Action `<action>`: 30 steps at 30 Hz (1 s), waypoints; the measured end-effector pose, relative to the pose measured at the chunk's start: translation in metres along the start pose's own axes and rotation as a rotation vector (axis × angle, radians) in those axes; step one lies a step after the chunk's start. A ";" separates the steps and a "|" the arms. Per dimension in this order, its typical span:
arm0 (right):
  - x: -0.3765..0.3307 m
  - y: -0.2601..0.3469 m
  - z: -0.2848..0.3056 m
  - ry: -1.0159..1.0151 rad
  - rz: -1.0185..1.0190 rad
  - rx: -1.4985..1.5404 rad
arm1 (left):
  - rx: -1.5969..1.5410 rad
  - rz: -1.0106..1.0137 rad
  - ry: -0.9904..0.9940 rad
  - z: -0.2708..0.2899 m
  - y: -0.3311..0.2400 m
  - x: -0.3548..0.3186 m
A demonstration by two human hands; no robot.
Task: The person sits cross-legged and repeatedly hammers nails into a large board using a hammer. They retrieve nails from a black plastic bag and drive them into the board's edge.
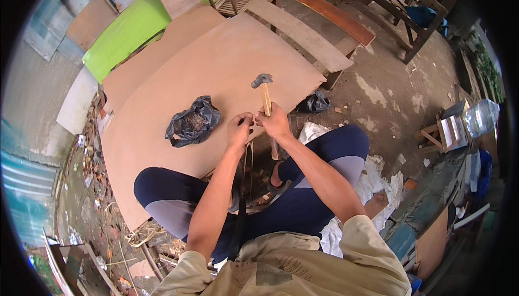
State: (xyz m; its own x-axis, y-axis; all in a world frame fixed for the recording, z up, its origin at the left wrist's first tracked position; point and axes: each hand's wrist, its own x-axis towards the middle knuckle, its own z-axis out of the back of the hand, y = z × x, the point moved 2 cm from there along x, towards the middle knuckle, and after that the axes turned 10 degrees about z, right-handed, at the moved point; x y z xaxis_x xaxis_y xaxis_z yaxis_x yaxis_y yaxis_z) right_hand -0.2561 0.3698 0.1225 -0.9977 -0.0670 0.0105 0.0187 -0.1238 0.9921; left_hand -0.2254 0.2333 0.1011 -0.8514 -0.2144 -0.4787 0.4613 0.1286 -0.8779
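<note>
My right hand [277,123] grips a hammer [265,96] by its wooden handle, with the dark metal head pointing up and away from me. Close beside it, my left hand [238,130] has its fingertips pinched together at the near edge of a large brown board [157,85]. Whatever those fingers hold is too small to make out. On the board, left of my hands, lies an open black plastic bag [210,113] with a heap of thin dark pieces inside, which look like nails.
A wooden bench [300,31] and a reddish plank [324,12] stand beyond the board. Another black bag [315,103] is right of its edge. A clear water jug [481,117] lies at the right. Green panels [127,33] lean at the far left; debris litters the ground.
</note>
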 end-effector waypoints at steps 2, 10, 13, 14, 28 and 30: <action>-0.006 -0.006 0.022 -0.080 -0.021 0.040 | 0.040 0.017 0.097 -0.024 0.005 -0.006; -0.041 -0.014 0.108 -0.318 -0.105 0.193 | 0.303 -0.349 0.234 -0.107 0.016 -0.028; -0.050 -0.003 0.127 -0.386 -0.111 0.005 | 0.513 -0.480 0.266 -0.123 0.003 -0.039; -0.053 -0.001 0.133 -0.398 -0.111 -0.033 | 0.560 -0.515 0.276 -0.127 -0.004 -0.042; 0.028 0.003 0.171 -0.107 -0.134 -0.582 | 0.647 -0.451 -0.001 -0.117 0.000 0.051; 0.049 0.003 0.181 -0.139 -0.149 -0.519 | 0.598 -0.587 -0.117 -0.114 -0.004 0.080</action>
State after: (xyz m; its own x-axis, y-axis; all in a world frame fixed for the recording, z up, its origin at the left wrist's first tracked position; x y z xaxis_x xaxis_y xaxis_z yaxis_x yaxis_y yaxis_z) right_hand -0.3163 0.5454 0.1489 -0.9905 0.1160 -0.0742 -0.1291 -0.5957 0.7928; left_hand -0.3238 0.3256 0.0674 -0.9780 -0.1894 0.0876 0.0348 -0.5620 -0.8264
